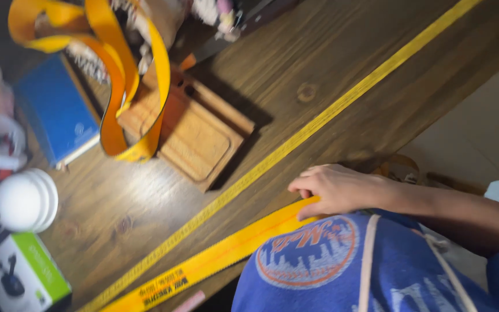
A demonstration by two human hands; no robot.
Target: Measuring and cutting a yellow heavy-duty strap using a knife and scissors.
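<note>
Fingers of the right hand (333, 189) pinch a wide yellow strap (226, 254) at the near edge of a wooden table (295, 63), beside a stretched yellow measuring tape (295, 138) and wooden tray (194, 136).

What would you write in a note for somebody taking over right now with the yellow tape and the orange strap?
Right hand: rests on the wooden table near its edge, fingers pinching the wide orange strap flat.
Left hand: not in view.
Strap: lies along the table's near edge; its far end loops up by the wooden tray.
Yellow measuring tape: stretched out in a straight line across the table, beside the strap, apart from it.
Done: tape and strap are laid out side by side.
Left: cannot tell from this view; no reading is visible.
Nearby: blue book, white round object, green and white box.
</note>
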